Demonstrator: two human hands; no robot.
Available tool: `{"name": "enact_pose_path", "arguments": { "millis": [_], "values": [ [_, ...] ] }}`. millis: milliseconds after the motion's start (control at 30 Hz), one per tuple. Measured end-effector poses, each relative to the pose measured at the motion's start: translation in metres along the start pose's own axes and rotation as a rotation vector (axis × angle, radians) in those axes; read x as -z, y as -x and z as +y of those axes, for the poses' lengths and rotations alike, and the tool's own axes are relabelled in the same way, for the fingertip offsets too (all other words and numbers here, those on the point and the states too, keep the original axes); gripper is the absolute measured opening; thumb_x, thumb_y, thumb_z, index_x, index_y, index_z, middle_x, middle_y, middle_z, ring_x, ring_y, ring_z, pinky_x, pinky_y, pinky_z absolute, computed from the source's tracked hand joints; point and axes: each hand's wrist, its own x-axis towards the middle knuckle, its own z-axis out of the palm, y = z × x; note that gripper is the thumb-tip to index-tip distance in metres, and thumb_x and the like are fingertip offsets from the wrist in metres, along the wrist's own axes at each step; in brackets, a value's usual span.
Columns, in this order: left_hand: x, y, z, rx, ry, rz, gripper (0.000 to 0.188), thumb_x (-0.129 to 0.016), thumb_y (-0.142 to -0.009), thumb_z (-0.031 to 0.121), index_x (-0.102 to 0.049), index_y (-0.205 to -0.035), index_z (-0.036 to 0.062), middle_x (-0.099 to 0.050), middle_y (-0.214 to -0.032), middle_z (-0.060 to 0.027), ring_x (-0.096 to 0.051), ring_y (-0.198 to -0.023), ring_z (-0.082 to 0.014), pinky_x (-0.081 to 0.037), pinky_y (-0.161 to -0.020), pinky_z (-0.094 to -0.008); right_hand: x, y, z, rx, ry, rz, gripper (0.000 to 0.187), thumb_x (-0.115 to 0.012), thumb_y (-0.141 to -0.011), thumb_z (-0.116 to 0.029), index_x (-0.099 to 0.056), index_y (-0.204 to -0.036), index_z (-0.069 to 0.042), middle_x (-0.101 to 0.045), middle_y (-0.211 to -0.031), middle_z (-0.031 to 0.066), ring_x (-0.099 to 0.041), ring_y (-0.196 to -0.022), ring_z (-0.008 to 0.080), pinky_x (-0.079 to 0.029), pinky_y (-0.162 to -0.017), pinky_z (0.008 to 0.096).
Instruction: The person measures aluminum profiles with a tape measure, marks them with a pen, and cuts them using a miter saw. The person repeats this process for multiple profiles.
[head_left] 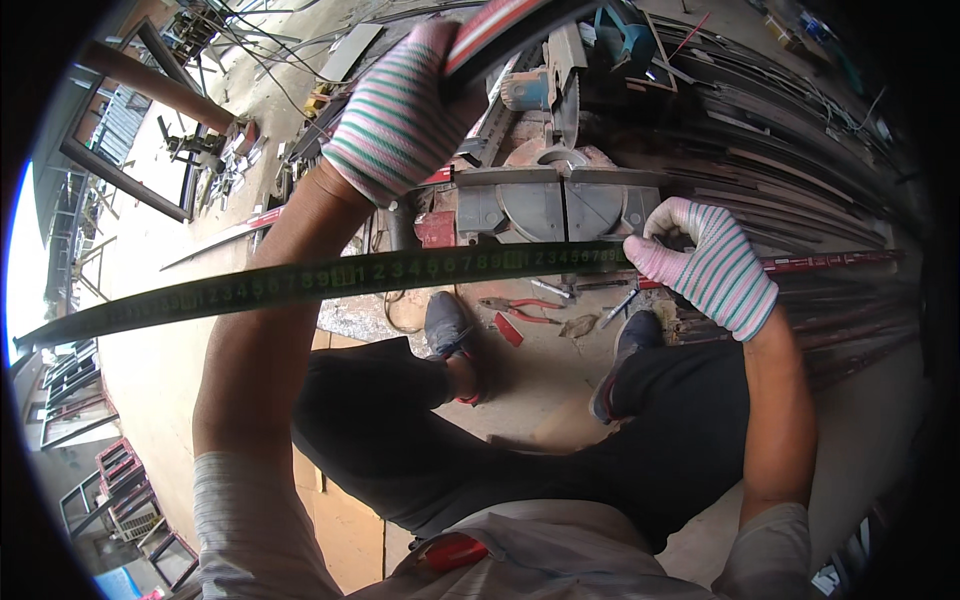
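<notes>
My left hand, in a striped knit glove, is raised at the upper left. It is closed around a long bar with red, white and dark faces, which runs out of the top of the view. My right hand, gloved alike, pinches the end of a dark tape measure blade between thumb and fingers. The blade stretches leftward past my left forearm to the view's left rim; its case does not show. Just beyond the blade stands a miter saw with a grey base and fence.
Pliers with red handles, a marker and a red scrap lie on the floor between my shoes. Long dark metal bars are stacked at right. Metal frames and scraps stand at left. Cardboard lies beside my leg.
</notes>
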Motion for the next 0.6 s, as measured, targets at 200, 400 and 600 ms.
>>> {"name": "enact_pose_path", "arguments": {
  "millis": [200,400,600],
  "values": [
    [-0.045,0.048,-0.014,0.019,-0.013,-0.330,0.043,-0.072,-0.082,0.007,-0.055,-0.121,0.0011,-0.066,-0.101,-0.0231,-0.066,-0.096,-0.0421,-0.054,-0.084,-0.0445,-0.004,0.012,0.010,0.029,-0.001,-0.051,0.034,-0.085,-0.086,-0.032,-0.066,-0.079,-0.005,-0.063,-0.071,0.0029,-0.055,-0.070,0.0105,-0.050,-0.069,0.0309],
    [-0.097,0.102,-0.064,0.076,-0.053,-0.579,0.035,-0.074,-0.080,0.009,-0.056,-0.109,0.0018,-0.064,-0.098,-0.0219,-0.063,-0.094,-0.0452,-0.051,-0.083,-0.0493,0.001,0.015,0.010,-0.151,0.069,-0.134,0.035,-0.086,-0.085,-0.032,-0.066,-0.080,-0.005,-0.062,-0.071,0.0019,-0.055,-0.068,0.0107,-0.050,-0.065,0.0301],
    [-0.137,0.139,-0.119,0.068,-0.250,-0.833,0.034,-0.073,-0.084,0.016,-0.056,-0.107,-0.0023,-0.065,-0.100,-0.0236,-0.064,-0.096,-0.0443,-0.052,-0.083,-0.0510,0.003,0.009,0.020,-0.257,0.052,-0.184,0.035,-0.085,-0.085,-0.034,-0.067,-0.081,-0.004,-0.063,-0.073,0.0052,-0.057,-0.069,0.0130,-0.051,-0.067,0.0330]
  ]
}}
